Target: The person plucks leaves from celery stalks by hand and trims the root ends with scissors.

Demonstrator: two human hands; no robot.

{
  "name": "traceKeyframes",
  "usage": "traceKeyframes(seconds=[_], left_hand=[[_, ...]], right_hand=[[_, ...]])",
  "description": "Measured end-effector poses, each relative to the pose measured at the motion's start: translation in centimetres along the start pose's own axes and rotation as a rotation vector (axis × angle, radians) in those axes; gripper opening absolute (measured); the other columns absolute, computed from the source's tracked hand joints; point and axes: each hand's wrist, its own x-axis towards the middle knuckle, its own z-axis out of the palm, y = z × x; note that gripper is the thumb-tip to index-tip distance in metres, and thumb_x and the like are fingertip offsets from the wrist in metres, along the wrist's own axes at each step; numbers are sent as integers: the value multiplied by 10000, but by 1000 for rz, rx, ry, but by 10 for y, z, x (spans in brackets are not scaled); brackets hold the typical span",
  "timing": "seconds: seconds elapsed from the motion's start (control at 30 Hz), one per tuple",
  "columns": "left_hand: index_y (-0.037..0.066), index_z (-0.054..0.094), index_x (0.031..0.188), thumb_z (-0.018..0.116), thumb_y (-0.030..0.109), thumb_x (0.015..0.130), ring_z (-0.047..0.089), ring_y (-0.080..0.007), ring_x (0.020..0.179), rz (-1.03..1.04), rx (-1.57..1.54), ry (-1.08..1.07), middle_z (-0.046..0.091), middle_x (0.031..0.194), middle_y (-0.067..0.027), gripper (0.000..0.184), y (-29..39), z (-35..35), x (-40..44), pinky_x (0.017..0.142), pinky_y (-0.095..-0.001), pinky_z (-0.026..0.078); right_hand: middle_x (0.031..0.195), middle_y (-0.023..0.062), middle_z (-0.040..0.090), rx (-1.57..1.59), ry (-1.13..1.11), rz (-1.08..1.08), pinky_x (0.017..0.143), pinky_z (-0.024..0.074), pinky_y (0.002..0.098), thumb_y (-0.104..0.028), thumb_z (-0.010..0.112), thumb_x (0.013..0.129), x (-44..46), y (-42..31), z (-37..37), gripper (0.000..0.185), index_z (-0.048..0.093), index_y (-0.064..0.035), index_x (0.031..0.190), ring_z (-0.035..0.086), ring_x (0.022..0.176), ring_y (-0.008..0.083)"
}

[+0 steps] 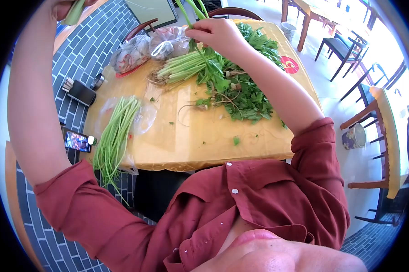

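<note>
At the top left edge, my left hand point(64, 10) is closed around the pale base of a green stalk point(75, 12), partly cut off by the frame. My right hand point(215, 35) pinches thin green celery stems point(185, 11) above the far side of the table. Below it lies a bundle of celery with roots point(181, 68). A heap of leafy greens point(249, 97) spreads beneath my right forearm. Bare stalks point(116, 131) lie on a clear plastic bag point(146, 119) at the table's near left.
The table point(163, 136) has a yellow cover. Filled plastic bags point(132, 53) sit at its far left. A chopstick holder point(81, 92) and a lit phone point(77, 141) are along the left edge. Chairs point(342, 50) and a patterned bin point(354, 136) stand to the right.
</note>
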Motion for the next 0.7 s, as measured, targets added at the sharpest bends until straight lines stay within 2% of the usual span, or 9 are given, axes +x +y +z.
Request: traceKeyframes(seconds=[0.1, 0.13, 0.23, 0.33, 0.43, 0.47, 0.57, 0.67, 0.7], left_hand=[[5, 557, 833, 562, 117, 893, 429, -56, 402, 5, -17, -23, 443, 544, 14, 127, -2, -4, -9, 342, -215, 347], [2, 559, 843, 561, 115, 893, 425, -56, 403, 13, 17, -5, 440, 543, 15, 124, -6, -6, -6, 340, -215, 341], [-8, 564, 879, 558, 114, 894, 425, -59, 403, 12, 23, -6, 437, 544, 15, 123, -11, -11, -6, 341, -217, 334], [-18, 569, 918, 554, 118, 897, 429, -62, 403, 19, 60, -64, 445, 546, 13, 139, -13, -18, -6, 350, -221, 340], [-26, 575, 951, 553, 120, 898, 433, -65, 402, 36, 120, -117, 460, 550, 8, 157, -12, -20, -4, 363, -226, 351], [-28, 577, 961, 554, 121, 898, 435, -67, 401, 42, 137, -133, 465, 552, 6, 163, -11, -20, -3, 367, -228, 354], [-26, 583, 981, 559, 123, 895, 445, -68, 405, -108, 131, -83, 475, 552, 3, 174, 12, -12, -13, 369, -229, 355], [-29, 583, 989, 562, 118, 890, 451, -70, 403, -66, 274, -67, 468, 544, 8, 179, -1, -15, -3, 370, -227, 354], [-29, 583, 988, 563, 115, 888, 452, -71, 401, -45, 245, -44, 466, 541, 8, 176, -1, -13, -4, 368, -228, 354]], right_hand=[[726, -16, 624, 256, -50, 62, 570, 453, 207, -234, 593, 908, -3, 16, 2, 239, 690, -78, 1059, 530, 604, 46], [755, -30, 616, 285, -73, 66, 573, 441, 176, -179, 536, 943, -6, 14, -1, 231, 681, -77, 1091, 528, 631, 28], [746, -36, 611, 280, -103, -7, 583, 445, 185, -198, 533, 944, -7, 21, -4, 239, 677, -102, 1109, 521, 637, 17], [730, 8, 617, -4, -109, -46, 594, 470, 245, -206, 539, 923, -11, 12, -9, 211, 688, -94, 1020, 564, 629, 96], [727, 79, 610, -367, 43, -434, 616, 485, 323, -209, 552, 885, -9, 21, -6, 183, 659, -62, 911, 589, 645, 227], [741, 129, 595, -301, 69, -482, 640, 485, 376, -205, 550, 860, -10, 21, -5, 187, 615, -32, 836, 573, 686, 324], [709, 96, 588, -348, 43, -378, 621, 478, 348, -191, 554, 845, -11, 18, -6, 167, 624, -40, 845, 588, 651, 256], [661, 65, 556, 72, 57, 29, 511, 417, 310, -177, 548, 834, -11, 23, -4, 180, 625, -18, 802, 524, 564, 179], [653, 55, 544, 371, 38, 217, 483, 378, 292, -175, 550, 833, -10, 30, -5, 185, 630, -13, 798, 487, 549, 155]])
